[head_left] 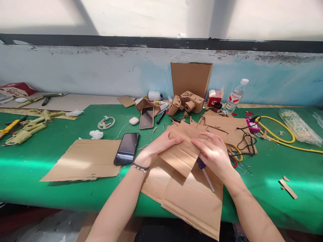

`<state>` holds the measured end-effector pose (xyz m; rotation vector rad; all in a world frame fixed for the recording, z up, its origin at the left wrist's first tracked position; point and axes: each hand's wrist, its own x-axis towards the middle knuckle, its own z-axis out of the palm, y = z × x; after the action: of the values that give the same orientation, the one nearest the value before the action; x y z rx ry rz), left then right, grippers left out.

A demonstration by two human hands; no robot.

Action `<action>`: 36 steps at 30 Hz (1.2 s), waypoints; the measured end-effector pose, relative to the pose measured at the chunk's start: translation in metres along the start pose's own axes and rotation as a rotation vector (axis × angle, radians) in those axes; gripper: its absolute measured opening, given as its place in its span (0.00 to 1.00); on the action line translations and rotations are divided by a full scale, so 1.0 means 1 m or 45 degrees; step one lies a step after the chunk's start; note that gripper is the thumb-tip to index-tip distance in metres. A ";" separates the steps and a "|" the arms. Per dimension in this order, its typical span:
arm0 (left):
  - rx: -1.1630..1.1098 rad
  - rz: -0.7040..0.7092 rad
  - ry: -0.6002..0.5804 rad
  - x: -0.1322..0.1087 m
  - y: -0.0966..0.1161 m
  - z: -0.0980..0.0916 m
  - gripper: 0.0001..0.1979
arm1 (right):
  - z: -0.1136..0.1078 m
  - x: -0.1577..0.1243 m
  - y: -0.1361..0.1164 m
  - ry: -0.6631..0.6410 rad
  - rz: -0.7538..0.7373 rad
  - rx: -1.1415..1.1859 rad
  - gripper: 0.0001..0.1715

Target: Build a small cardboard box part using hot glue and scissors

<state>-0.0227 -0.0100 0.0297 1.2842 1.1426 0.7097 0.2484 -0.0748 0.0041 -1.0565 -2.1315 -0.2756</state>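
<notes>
Head camera, looking down at a green-covered table (37,164) set against a pale blue wall. Both bare hands meet over a folded cardboard piece (180,153) near the table's front edge. The left hand (157,148) lies on the piece's left side, fingers stretched flat across its top edge and thumb tucked under, so it pinches the cardboard. The right hand (214,154) presses on the piece's right side with fingers curled over the top edge; whether its thumb grips underneath cannot be told. The piece sits tilted on a larger cardboard sheet (191,201) that hangs over the table's front edge. A blue-handled craft knife (205,173) pokes out from under the right hand, resting on that sheet.

Left of the hands, a black phone (127,148) lies partly on another flat cardboard sheet (83,159). A second phone (146,117) lies farther back, with a white earbud case (134,120) just beside it. Toward the wall stand a cardboard model camera (191,102), an upright cardboard panel (191,78) behind it, and a plastic water bottle (234,96) to the right. A yellow cable (282,132) loops across the right side, near a clear bag of wooden sticks (299,127). Green bamboo strips (27,129) lie at far left.
</notes>
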 end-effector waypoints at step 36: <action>0.365 0.010 -0.029 -0.004 0.001 -0.015 0.45 | 0.019 -0.009 0.007 -0.440 -0.152 -0.309 0.27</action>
<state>-0.0380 -0.0078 0.0326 1.5325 1.2532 0.5483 0.2473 -0.0670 -0.0168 -1.1839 -2.5248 -0.4445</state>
